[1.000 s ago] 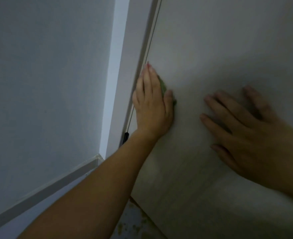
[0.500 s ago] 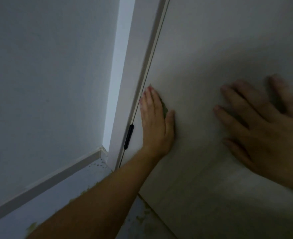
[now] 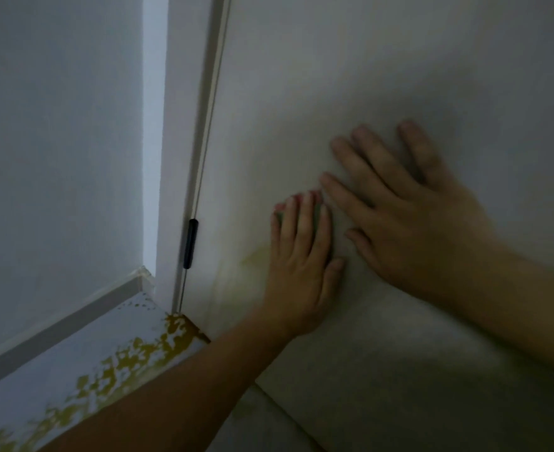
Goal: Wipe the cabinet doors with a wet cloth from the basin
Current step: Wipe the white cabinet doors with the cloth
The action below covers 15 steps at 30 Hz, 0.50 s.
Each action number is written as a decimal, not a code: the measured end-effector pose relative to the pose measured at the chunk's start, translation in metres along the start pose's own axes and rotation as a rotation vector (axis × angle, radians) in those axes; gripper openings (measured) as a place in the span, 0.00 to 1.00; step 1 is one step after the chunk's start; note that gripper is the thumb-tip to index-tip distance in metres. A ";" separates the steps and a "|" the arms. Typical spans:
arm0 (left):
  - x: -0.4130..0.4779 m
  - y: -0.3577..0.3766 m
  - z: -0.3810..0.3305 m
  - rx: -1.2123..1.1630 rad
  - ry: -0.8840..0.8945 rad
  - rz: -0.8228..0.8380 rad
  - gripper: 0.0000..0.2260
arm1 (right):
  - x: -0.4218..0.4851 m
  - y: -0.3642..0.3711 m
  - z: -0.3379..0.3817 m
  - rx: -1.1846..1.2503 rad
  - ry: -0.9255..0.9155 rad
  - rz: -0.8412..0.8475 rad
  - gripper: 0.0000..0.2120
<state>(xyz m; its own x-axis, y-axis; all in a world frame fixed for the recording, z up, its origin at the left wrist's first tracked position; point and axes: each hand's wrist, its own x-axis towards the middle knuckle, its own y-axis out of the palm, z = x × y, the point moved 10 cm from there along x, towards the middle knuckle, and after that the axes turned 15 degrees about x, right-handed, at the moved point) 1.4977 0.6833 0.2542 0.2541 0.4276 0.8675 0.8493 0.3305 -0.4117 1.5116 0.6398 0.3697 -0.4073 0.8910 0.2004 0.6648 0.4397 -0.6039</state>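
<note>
A green cloth point(image 3: 318, 215) is pressed against the lower part of the cabinet door point(image 3: 367, 76) beneath the straight fingers of the left hand point(image 3: 301, 256). Only slivers of it are seen between the fingers. The right hand point(image 3: 412, 220) is laid flat on the door just beside it, fingers spread, nothing grasped. A black hinge point(image 3: 190, 243) is seen at the door's left edge.

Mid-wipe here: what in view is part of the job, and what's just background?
Job: cabinet door, green cloth under the left hand, right hand flat on the door.
Background: black hinge, wall, skirting board, speckled floor.
</note>
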 end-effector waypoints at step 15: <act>-0.011 -0.002 -0.063 0.019 0.141 0.025 0.31 | -0.087 -0.020 -0.022 0.093 0.179 -0.065 0.31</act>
<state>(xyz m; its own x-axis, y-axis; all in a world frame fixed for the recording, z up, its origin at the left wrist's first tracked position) 1.5224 0.6244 0.2628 0.3383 0.3142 0.8870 0.8333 0.3380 -0.4375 1.5475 0.5556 0.3813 -0.3247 0.8705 0.3700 0.5769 0.4922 -0.6518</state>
